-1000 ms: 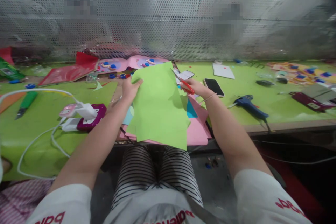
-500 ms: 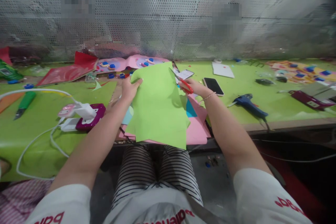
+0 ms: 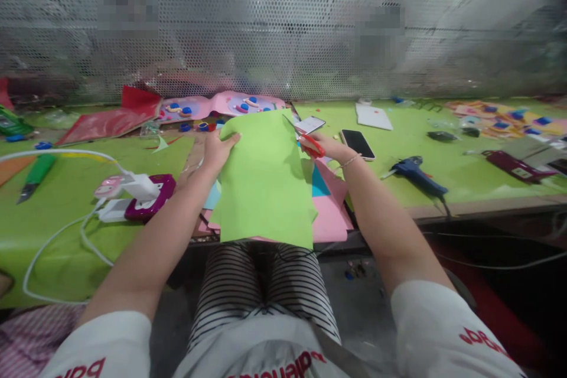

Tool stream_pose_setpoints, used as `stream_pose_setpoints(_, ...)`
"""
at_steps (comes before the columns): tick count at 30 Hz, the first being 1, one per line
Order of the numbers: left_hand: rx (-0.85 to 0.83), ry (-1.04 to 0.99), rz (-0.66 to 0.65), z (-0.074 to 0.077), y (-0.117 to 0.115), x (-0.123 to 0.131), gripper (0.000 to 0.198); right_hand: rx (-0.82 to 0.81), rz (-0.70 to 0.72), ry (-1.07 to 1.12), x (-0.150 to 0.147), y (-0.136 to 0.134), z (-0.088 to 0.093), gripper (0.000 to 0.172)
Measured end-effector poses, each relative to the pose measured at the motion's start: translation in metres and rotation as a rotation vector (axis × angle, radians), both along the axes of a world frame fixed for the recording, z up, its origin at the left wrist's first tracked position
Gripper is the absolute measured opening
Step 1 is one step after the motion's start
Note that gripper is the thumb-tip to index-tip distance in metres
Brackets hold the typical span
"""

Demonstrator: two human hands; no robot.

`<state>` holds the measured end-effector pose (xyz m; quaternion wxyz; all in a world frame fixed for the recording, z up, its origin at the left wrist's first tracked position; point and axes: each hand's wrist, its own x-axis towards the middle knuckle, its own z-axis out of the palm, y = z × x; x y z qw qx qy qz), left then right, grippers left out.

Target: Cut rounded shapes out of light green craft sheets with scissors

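Observation:
A sheet of light green paper [image 3: 268, 183] is held up over the table edge in front of me. My left hand [image 3: 220, 147] pinches its upper left side, thumb on the front face. In my right hand [image 3: 328, 146] are red-handled scissors [image 3: 313, 146], their blades parted at the sheet's upper right edge. Part of the blades is hidden by the paper. Beneath the green sheet lie pink paper [image 3: 331, 221] and a blue piece [image 3: 319, 183], mostly covered.
A phone [image 3: 358, 144] and a blue glue gun [image 3: 419, 176] lie to the right. On the left are a purple power socket [image 3: 153, 198] with white cables and a green utility knife [image 3: 36, 177]. A perforated metal panel [image 3: 283, 23] stands behind the table.
The green sheet's lower edge has swung slightly left and flattened. Both hands keep their holds, and the scissors stay at the right edge. The whole view has shifted a little.

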<state>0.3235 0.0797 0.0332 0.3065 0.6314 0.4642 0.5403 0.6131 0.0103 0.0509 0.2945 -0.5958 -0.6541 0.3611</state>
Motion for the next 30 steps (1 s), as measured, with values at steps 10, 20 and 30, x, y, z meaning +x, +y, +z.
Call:
stream_pose_setpoints(10,-0.022,0.015,-0.019,0.007,-0.009,0.000,0.028,-0.008,0.024,0.050,-0.001,-0.002,0.003,0.054)
stream_pose_setpoints(20,-0.053,0.051,-0.023,0.006,-0.006,0.000,0.029,0.007,0.067,-0.046,0.008,0.003,-0.001,0.053)
stream_pose_setpoints(30,-0.076,0.056,-0.076,0.020,-0.019,-0.001,0.023,-0.062,-0.017,-0.145,0.003,-0.004,0.010,0.048)
